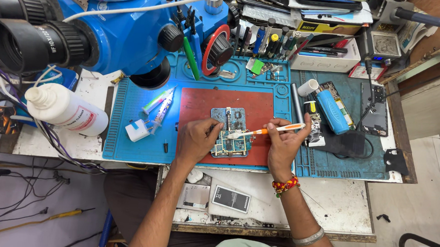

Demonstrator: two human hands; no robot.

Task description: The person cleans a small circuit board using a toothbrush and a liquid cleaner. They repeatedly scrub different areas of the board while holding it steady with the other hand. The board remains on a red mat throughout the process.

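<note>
1. Circuit board point(231, 135) lies on a red mat point(200, 106), directly under the fingertips of both hands and between them.
2. Left hand point(196, 139) rests on the red mat with its fingers curled, the tips pressing on the left edge of the circuit board to hold it flat.
3. Right hand point(285, 144) is closed in a pinch around a white and orange toothbrush point(266, 131); the handle runs out past the thumb, and the bristle end points left from the fingers and sits on the circuit board.
4. Right wrist wears a red and yellow beaded band point(284, 185) (a silver bangle point(309, 236) sits further up the forearm).
5. Just left of the left hand lie two syringes point(160, 108) and a small white charger plug point(137, 130) on a blue work mat point(125, 126).
6. Further left of that hand a white bottle point(65, 108) lies on its side.
7. Beyond the right hand, a blue lighter-shaped tool point(332, 111) rests on the blue work mat.
8. Above and left of the left hand hangs a blue microscope point(112, 26).
9. Near the forearms, below both hands, a phone battery point(231, 198) lies on a white shelf point(328, 205).
</note>
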